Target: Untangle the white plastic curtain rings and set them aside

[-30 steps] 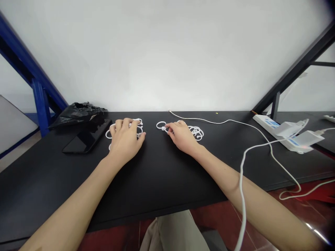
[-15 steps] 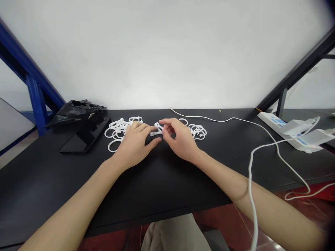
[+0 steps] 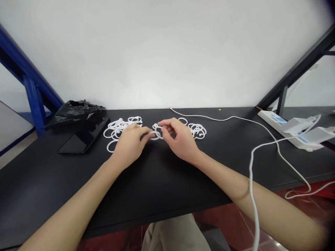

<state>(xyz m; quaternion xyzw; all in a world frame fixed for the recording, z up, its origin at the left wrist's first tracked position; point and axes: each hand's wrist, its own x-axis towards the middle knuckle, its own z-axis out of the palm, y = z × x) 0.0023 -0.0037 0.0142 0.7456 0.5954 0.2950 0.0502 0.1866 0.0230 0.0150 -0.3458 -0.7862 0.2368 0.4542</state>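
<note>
Over the middle of the black table, my left hand [image 3: 131, 144] pinches one side of a white plastic ring [image 3: 155, 138] between thumb and fingers. My right hand [image 3: 180, 137] is closed beside it, thumb and index finger on a second white ring [image 3: 158, 127] with a small knob at its end. The two rings cross or touch between my fingertips; whether they are linked I cannot tell. Behind my left hand lies a heap of white rings [image 3: 115, 127], partly hidden by it. A smaller group of white rings [image 3: 198, 130] rests just right of my right hand.
A black tablet or phone [image 3: 82, 137] and a crumpled black plastic bag [image 3: 74, 111] lie at the left. A white cable [image 3: 230, 119] runs across the table and over my right forearm. At the right is a white power strip [image 3: 274, 122] with plugged-in adapters.
My left hand's thumb and fingers have closed on a ring and its open curve now shows between the hands. My right hand has hardly moved.
</note>
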